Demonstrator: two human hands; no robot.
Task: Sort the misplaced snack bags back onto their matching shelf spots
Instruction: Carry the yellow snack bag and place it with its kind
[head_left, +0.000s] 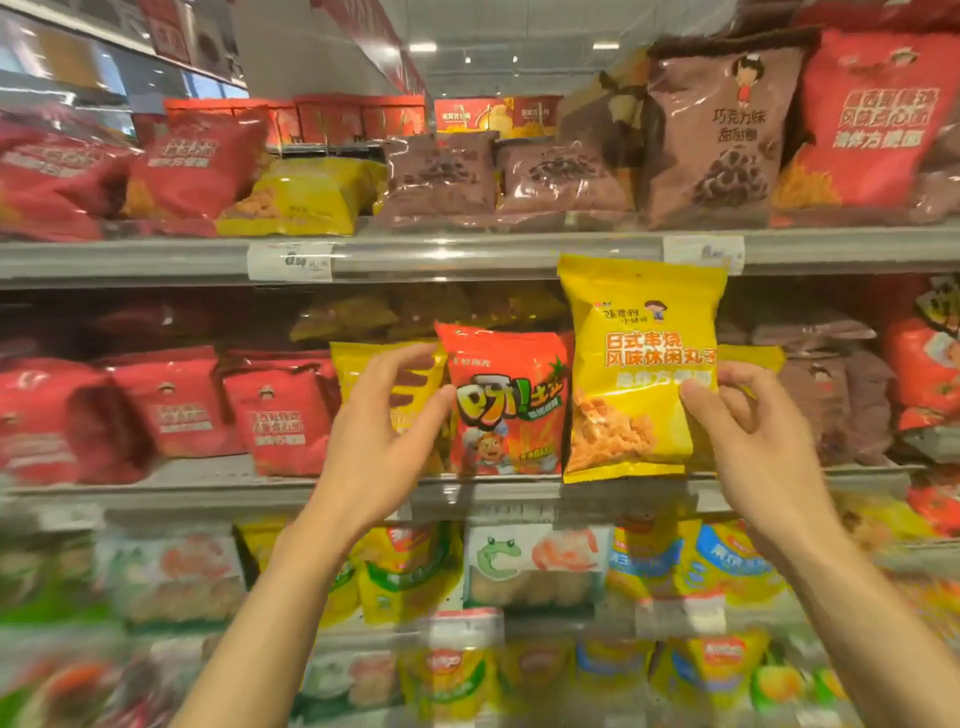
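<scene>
The right hand (748, 431) holds a yellow snack bag (641, 364) upright in front of the middle shelf (260, 488), thumb pressed on the bag's front at its right edge, fingers curled behind it. The bag stands clear of the shelf row, its top edge overlapping the rail of the upper shelf (467, 254) and its bottom edge level with the middle shelf's front lip.

Just left of this bag, touching its left edge, an orange-red snack bag (506, 400) with a cartoon chef stands upright on the middle shelf. The left hand (387, 441) is spread, fingers apart, with the thumb tip against the orange-red bag's left edge; the fingers reach over a yellow bag (358, 364) standing behind. Whether the hand has closed on the orange-red bag cannot be told.

More yellow packaging (750, 358) shows behind the held bag on the right. Red bags (275, 410) fill the middle shelf to the left, brown bags (831, 389) to the right. On the upper shelf, red bags (192, 156), a yellow bag (306, 197) and brown bags (711, 130) stand in sequence from left to right. The lower shelves are blurred.
</scene>
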